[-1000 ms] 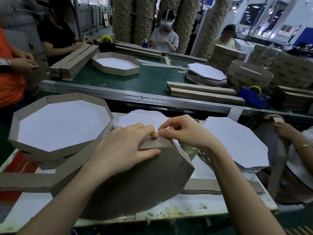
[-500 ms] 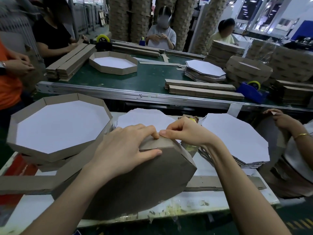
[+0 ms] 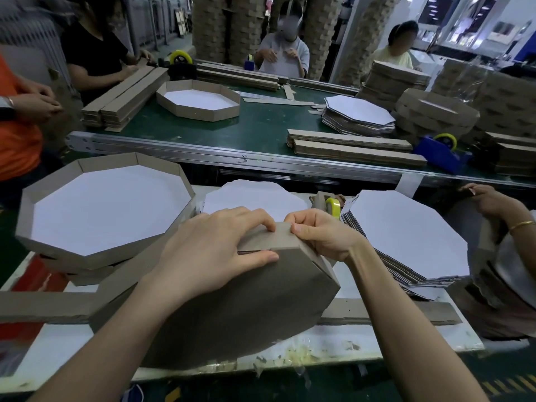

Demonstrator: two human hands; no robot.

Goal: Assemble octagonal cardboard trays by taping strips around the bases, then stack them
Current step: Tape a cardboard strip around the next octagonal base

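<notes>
The half-built tray (image 3: 232, 309) stood tilted on its edge near the front of the white table (image 3: 377, 346), its brown underside facing the camera. The left hand (image 3: 214, 248) gripped its top edge, fingers curled together over the rim and thumb flat against the brown face. Just beside it, at 1 o'clock on the tray, the right hand (image 3: 322, 236) pinched the strip (image 3: 285, 237) where it folded over a corner, fingertips clamped on the cardboard. The strip's loose end (image 3: 43, 307) trailed off toward 9 o'clock. At 10 o'clock from the tray, a finished tray (image 3: 107, 162) sat on top of others, white inside up. A single white base (image 3: 255, 198) lay at 12 o'clock, a yellow tape roll (image 3: 333, 207) at 1 o'clock, and a stack of bases (image 3: 406, 236) at 2 o'clock. Beyond these ran a green conveyor (image 3: 261, 126) carrying strips, bases and a blue tape dispenser (image 3: 441, 152).
</notes>
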